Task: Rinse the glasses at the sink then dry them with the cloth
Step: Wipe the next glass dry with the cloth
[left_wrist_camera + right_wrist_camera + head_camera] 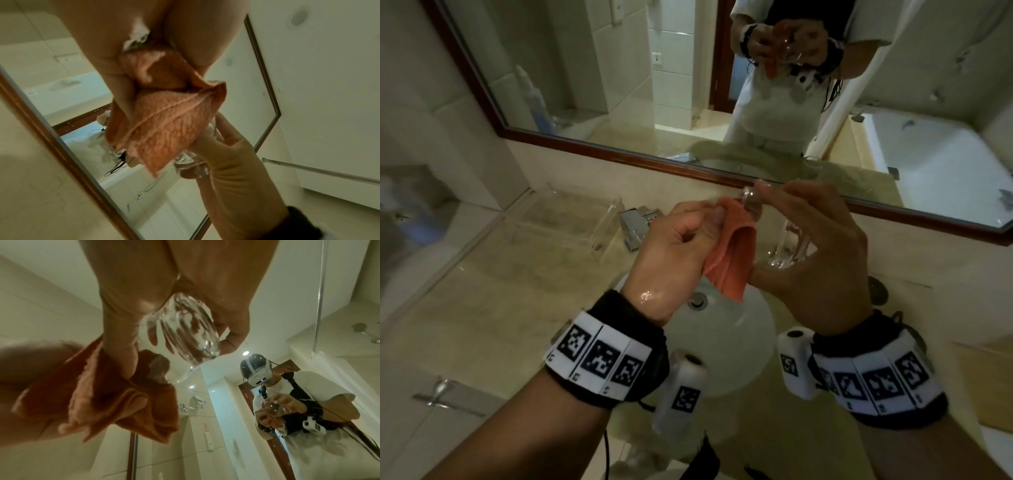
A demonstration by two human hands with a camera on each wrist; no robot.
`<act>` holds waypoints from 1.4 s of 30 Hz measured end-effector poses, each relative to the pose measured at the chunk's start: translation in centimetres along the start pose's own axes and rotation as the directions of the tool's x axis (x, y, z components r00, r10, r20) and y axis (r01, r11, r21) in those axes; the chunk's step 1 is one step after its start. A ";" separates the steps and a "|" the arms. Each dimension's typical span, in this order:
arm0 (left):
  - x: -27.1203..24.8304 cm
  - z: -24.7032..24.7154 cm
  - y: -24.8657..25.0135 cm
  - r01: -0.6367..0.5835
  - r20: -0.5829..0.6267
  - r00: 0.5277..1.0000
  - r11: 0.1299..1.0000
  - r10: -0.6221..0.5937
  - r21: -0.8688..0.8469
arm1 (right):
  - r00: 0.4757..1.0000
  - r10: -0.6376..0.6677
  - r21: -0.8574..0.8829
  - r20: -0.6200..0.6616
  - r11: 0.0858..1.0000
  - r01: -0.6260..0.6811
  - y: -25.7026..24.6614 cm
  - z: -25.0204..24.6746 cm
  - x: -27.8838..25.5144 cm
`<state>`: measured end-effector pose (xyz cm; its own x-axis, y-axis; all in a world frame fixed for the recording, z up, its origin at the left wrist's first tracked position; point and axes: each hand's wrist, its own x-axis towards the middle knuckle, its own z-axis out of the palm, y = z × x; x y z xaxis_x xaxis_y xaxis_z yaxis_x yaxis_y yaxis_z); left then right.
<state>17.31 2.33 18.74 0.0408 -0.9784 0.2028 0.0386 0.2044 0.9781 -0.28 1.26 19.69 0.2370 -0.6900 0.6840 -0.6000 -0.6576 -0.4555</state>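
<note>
Orange cloth (729,250) bunched in the left hand (681,246), fingers curled round it, touching the left side of the glass (774,233). Glass gripped by the right hand (815,253) above the sink (722,346), long axis tilted, mouth toward the far mirror (619,85), foot nearest the palm. Drying under way, judging by this; cloth likely needs pushing right, into the mouth. Nothing visible inside glass or sink.
</note>
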 end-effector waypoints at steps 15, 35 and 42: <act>1.9 -3.0 -1.4 0.241 0.246 0.948 0.960 -0.201 -0.145 | 0.980 -0.038 -0.057 0.194 0.997 0.050 1.1 3.5 1.7; 3.8 -5.8 -0.9 0.253 0.132 0.964 0.950 -0.232 -0.183 | 0.872 0.343 0.492 0.349 0.725 -0.482 1.0 6.4 2.8; 4.1 -6.0 -1.1 0.230 0.140 0.968 0.958 -0.207 -0.170 | 0.877 0.346 0.521 0.335 0.707 -0.478 1.3 5.1 2.7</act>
<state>23.43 -1.72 18.19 -0.1086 -0.9941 0.0001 0.2156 -0.0235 0.9762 3.45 -2.98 18.02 0.2563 -0.9334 0.2512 -0.1391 -0.2928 -0.9460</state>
